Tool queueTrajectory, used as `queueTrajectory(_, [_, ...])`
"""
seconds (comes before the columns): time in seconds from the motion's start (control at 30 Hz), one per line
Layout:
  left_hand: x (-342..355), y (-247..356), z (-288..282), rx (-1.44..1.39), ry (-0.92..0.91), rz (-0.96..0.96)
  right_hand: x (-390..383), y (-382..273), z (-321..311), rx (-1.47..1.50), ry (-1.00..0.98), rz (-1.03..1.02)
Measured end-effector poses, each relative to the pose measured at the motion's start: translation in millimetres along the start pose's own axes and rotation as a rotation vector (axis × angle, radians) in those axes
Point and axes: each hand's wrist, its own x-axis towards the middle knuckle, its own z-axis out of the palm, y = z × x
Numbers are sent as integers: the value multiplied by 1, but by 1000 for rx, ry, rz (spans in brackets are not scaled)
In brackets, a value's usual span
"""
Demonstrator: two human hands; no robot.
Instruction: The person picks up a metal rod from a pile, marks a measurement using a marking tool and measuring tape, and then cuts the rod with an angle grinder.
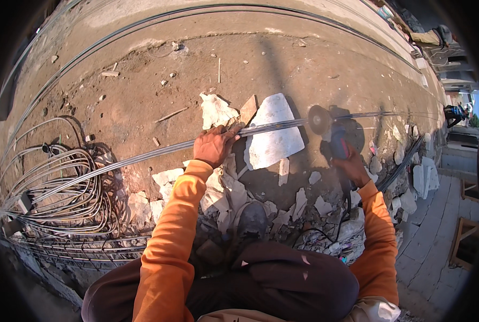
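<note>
A bundle of steel rods (159, 152) runs across the ground from the coil on the left to the right. My left hand (213, 146) is closed over the rods, pressing them just left of a white stone slab (274, 150) that lies under them. In my right hand (351, 163) is an angle grinder (339, 140), gripped by its body. Its round cutting disc (319, 119) is at the rods, just past the slab's right edge. Whether the disc touches them or is spinning, I cannot tell. A dark cord trails from the grinder towards my knees.
A large coil of rods (70, 188) lies at left, near tied rebar lengths (84, 248). Broken stone pieces (218, 111) and rubble surround the slab and my shoe (252, 220). Long rods (196, 12) arc across the far side. At far right, another person (455, 114) is visible.
</note>
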Motion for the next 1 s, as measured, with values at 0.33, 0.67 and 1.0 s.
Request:
queueTrajectory(0.33, [0,1,-1,-3,9,-1,0,-3,-2,30,-11,39])
queueTrajectory(0.67, [0,-1,4,-2,9,-11,5,-4,-6,51,-9,1])
queueTrajectory(1.0, [13,-9,-8,-134,-111,-141,-68,38,-9,312,179,34])
